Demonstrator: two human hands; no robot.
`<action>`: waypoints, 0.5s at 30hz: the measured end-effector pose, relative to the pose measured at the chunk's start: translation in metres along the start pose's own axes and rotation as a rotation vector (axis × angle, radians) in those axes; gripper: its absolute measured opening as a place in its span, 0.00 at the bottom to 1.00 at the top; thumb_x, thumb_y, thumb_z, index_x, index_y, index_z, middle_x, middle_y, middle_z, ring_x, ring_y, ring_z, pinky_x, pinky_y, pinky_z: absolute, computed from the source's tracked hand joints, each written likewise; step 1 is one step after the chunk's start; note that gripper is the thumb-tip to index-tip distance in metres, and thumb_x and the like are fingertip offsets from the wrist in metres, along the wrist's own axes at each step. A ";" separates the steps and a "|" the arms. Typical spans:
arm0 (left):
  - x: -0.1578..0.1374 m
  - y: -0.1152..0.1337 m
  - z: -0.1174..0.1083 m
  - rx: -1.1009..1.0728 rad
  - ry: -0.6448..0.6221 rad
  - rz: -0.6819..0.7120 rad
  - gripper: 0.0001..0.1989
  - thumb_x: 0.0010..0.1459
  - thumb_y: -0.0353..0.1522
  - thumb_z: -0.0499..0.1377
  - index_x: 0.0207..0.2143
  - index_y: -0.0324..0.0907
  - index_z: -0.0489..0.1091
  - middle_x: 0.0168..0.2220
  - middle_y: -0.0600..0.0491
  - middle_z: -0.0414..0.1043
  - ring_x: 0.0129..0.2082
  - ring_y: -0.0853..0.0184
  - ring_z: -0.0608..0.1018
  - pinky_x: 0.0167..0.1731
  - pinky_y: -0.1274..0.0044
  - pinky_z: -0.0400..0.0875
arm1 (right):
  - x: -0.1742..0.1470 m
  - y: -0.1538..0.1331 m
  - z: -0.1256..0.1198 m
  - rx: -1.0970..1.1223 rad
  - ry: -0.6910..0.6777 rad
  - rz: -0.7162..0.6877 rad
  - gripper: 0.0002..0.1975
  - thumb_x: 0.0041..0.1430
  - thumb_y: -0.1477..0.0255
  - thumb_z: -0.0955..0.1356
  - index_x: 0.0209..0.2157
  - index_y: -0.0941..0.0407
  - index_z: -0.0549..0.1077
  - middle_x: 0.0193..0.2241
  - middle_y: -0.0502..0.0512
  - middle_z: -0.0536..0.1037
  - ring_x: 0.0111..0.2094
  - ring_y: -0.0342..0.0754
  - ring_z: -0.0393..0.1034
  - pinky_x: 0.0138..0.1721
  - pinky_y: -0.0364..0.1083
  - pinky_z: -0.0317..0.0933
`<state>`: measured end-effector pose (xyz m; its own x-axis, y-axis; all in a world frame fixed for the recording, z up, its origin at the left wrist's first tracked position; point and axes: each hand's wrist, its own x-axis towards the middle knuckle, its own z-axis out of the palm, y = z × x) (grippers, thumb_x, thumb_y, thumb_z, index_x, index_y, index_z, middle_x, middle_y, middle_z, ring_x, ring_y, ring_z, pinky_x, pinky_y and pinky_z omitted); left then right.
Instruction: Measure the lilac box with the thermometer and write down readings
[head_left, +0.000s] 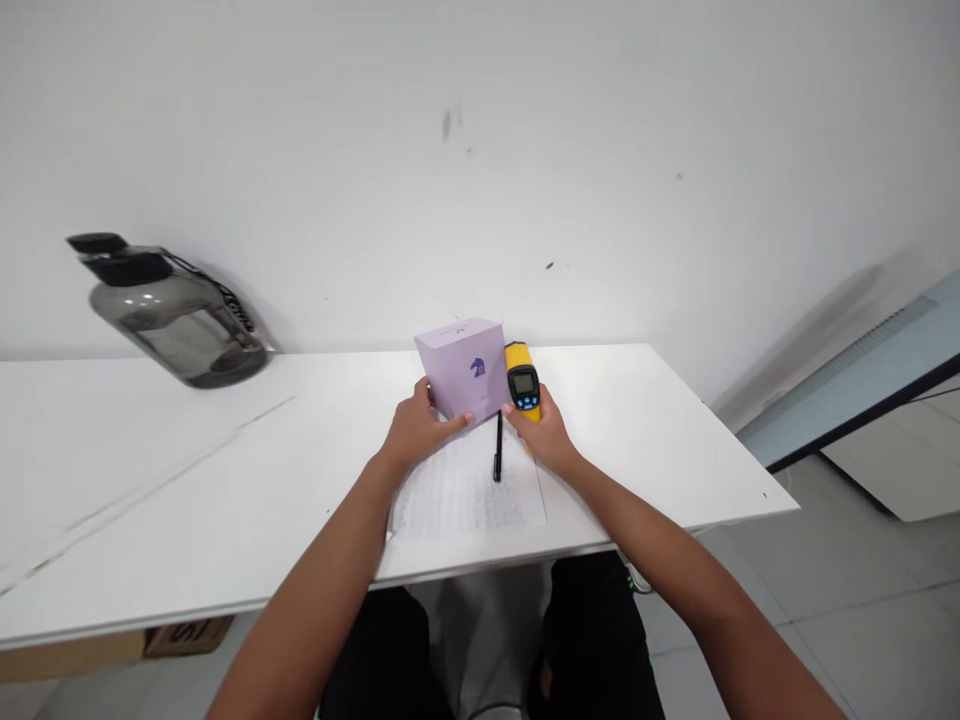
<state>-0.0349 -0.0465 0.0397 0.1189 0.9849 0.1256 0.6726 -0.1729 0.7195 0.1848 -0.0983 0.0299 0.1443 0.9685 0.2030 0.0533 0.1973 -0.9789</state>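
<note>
My left hand (424,425) grips a light purple box (469,375) by its left side, thumb across the lower front. A dark blue horse-head-like mark is printed on the box's face, and the box tilts a little. In my right hand (546,428) is a yellow and black infrared thermometer (523,380), its small screen and blue buttons facing me. The thermometer is right beside the box's right edge; I cannot tell whether they touch. Below the box, a black pen (498,450) lies on a sheet of paper (465,500) covered in faint print or writing.
A large grey bottle (180,320) with a black lid and strap stands at the left by the wall (360,180). The white table (225,520) ends at the right, above a tiled floor. A light blue panel (862,370) leans there. A cardboard box (187,636) sits below the table.
</note>
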 end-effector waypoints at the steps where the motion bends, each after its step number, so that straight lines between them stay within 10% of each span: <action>1: 0.001 -0.001 0.001 0.013 0.008 0.002 0.48 0.43 0.55 0.67 0.61 0.42 0.58 0.51 0.42 0.74 0.48 0.52 0.78 0.42 0.65 0.73 | 0.001 0.000 -0.002 -0.061 0.060 -0.030 0.20 0.51 0.57 0.74 0.40 0.52 0.66 0.30 0.45 0.71 0.29 0.45 0.66 0.33 0.46 0.62; 15: 0.004 -0.007 0.003 -0.039 0.000 0.005 0.49 0.45 0.56 0.66 0.62 0.43 0.55 0.54 0.41 0.71 0.52 0.50 0.76 0.48 0.62 0.73 | 0.001 -0.006 -0.009 -0.158 0.087 -0.052 0.20 0.53 0.59 0.72 0.45 0.50 0.67 0.31 0.47 0.72 0.33 0.49 0.67 0.36 0.48 0.62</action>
<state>-0.0371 -0.0413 0.0327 0.1226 0.9840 0.1291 0.6428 -0.1778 0.7451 0.1932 -0.0998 0.0362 0.2223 0.9394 0.2610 0.2167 0.2134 -0.9526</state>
